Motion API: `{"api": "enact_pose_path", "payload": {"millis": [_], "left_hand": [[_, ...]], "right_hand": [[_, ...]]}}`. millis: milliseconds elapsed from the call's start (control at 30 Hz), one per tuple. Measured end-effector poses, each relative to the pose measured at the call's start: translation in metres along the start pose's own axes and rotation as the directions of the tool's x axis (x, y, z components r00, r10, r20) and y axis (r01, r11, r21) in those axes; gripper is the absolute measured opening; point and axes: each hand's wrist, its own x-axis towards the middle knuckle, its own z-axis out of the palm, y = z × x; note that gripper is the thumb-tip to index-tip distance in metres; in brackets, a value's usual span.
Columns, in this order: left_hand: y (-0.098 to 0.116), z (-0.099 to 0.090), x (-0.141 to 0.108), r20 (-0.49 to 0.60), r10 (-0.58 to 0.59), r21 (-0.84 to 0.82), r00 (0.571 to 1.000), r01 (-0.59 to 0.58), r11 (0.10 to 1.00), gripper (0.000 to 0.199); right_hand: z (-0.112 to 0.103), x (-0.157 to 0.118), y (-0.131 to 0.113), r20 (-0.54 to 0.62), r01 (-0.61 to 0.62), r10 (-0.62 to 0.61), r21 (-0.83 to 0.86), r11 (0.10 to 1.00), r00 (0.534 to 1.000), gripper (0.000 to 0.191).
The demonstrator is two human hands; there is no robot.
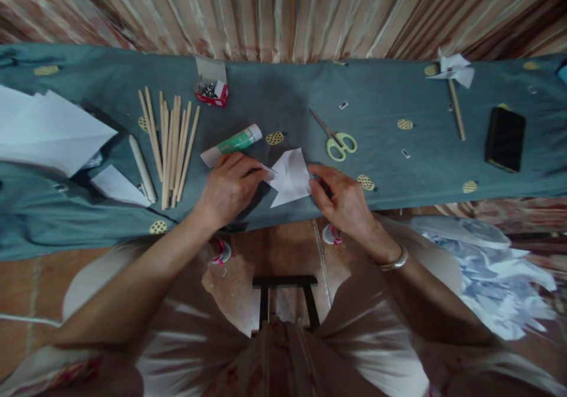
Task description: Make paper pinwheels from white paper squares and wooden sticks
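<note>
A: State location, max. scale first.

B: Go to near edge of cloth-covered counter (pixel 376 90), approx. centre. Find folded paper (pixel 290 178) between left hand (pixel 228 187) and right hand (pixel 343 196). Lifted or resting: unclear from above.

A: Status of hands?

B: On L: pinching left tip betw. thumb & forefinger. On R: thumb & forefinger at right edge, slightly parted; impossible to say whether pinching.

A: Handling, pls?

B: Treat as v. light, prob. thin and flexible. Expect little slip but easy creasing. Avoid pressing on middle, prob. easiest to crush. Take hold at outer corners, thumb opp. forefinger, min. pressure. Avoid hard pulls on tips; risk of tearing, esp. along folds.

A: Appearance, same order?

B: Check for plain white surface, no visible print, irregular pointed outline. Next, note corners: one pointing away, one toward near edge, one narrowing to L. Then note shaded overlap nr. centre. Last, note fine dark line by left tip; crease or gap, too small to confirm.
</note>
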Motion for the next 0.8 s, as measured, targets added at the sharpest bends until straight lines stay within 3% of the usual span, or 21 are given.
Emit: {"api": "enact_pose_path", "payload": {"millis": [133,300,433,667,800], "left_hand": [[0.011,-0.003,0.002,-0.013,0.031,-0.057,0.999,-0.031,0.998,0.016],[0.030,0.000,0.002,0.121,0.110,-0.145,0.987,-0.092,0.985,0.019],[0.034,0.003,0.002,0.139,0.118,-0.130,0.983,-0.100,0.986,0.017],[0.036,0.001,0.002,0.110,0.141,-0.099,0.984,-0.131,0.986,0.019],[0.035,-0.001,0.000,0.119,0.141,-0.089,0.983,-0.131,0.987,0.022]], "right_hand": [[-0.001,-0.001,-0.003,-0.003,-0.030,0.030,0.007,1.000,1.000,0.028],[-0.001,0.000,-0.003,0.018,-0.034,0.034,0.006,0.999,0.999,0.027],[-0.001,0.000,-0.004,0.031,-0.029,0.029,0.011,1.000,0.999,0.026],[-0.005,-0.002,0.000,0.136,0.118,-0.117,-0.001,0.993,0.984,0.036],[-0.008,-0.004,0.004,0.189,0.126,-0.133,0.045,0.991,0.973,0.033]]}}
